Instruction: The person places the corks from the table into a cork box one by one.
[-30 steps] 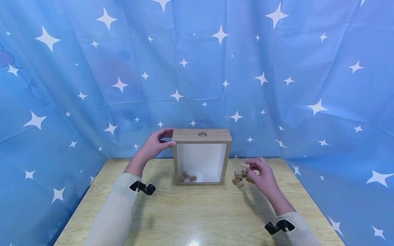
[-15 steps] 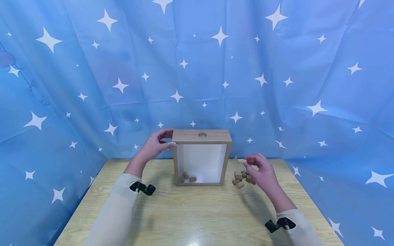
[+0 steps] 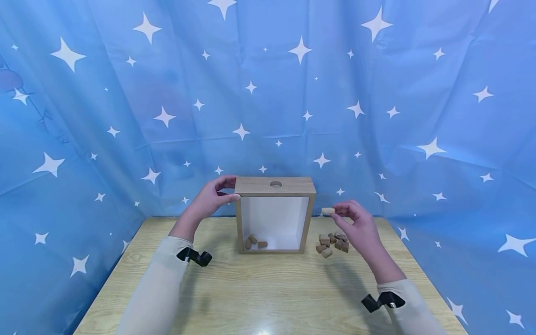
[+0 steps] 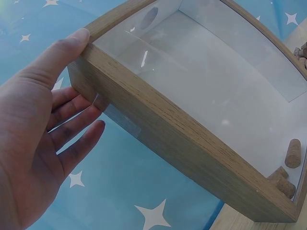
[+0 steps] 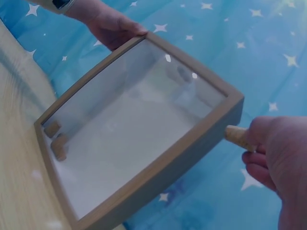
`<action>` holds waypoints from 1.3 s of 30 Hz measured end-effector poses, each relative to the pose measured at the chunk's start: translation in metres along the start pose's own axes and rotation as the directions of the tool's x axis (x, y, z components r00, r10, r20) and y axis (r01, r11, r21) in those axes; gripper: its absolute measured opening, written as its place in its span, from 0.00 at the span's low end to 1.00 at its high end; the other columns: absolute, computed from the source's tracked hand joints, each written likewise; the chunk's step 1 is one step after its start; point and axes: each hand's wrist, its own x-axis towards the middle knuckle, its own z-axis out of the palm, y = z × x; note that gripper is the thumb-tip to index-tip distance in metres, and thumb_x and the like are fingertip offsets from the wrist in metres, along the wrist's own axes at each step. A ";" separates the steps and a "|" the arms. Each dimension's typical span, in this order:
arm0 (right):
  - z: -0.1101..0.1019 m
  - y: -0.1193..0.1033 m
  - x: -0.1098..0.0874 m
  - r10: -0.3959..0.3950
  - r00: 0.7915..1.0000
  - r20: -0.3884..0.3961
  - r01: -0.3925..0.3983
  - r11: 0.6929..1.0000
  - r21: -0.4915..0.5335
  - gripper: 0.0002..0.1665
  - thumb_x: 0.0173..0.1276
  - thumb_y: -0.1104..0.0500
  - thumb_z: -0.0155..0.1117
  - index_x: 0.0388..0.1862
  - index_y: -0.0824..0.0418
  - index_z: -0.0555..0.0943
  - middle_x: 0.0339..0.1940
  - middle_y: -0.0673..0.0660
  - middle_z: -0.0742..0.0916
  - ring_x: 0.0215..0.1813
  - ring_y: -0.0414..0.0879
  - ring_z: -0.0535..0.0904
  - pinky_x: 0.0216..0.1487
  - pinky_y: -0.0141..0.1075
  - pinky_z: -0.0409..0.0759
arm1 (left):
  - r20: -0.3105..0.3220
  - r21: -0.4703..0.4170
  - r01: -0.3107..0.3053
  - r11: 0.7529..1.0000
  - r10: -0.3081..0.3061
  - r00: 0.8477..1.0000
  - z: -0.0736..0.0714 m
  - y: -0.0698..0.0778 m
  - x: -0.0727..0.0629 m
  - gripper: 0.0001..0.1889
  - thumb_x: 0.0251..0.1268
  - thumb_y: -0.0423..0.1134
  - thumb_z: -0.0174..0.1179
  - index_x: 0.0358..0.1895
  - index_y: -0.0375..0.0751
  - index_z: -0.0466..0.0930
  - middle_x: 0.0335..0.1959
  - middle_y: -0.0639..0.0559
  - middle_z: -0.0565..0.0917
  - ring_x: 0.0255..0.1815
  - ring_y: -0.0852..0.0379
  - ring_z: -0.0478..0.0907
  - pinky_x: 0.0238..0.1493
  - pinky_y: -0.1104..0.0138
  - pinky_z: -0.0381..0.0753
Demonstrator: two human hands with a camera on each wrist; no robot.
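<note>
Blue star-printed fabric (image 3: 276, 104) hangs behind the wood-grain table (image 3: 268, 288). Reaching up from seven o'clock, the left hand (image 3: 209, 197) grips the wooden shadow box (image 3: 293, 186) at its ten o'clock corner, thumb in front. From five o'clock, the right hand (image 3: 356, 223) pinches a cork (image 3: 328, 211) off the box's three o'clock side, higher above the cork pile (image 3: 325, 242) at four o'clock than a second ago. Box and left hand hold their places.

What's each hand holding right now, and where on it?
The right hand pinches a cork by one end; the left hand grips the box at its upper left corner.
</note>
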 end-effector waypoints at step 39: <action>0.026 -0.057 0.074 -0.212 0.977 -0.029 0.212 0.977 -0.021 0.14 0.70 0.71 0.80 0.52 0.63 0.91 0.46 0.54 0.90 0.45 0.41 0.85 0.49 0.25 0.82 | 0.009 0.002 -0.008 1.000 0.008 1.000 -0.001 -0.001 0.000 0.39 0.72 0.54 0.78 0.81 0.49 0.74 0.71 0.47 0.81 0.72 0.42 0.79 0.64 0.45 0.86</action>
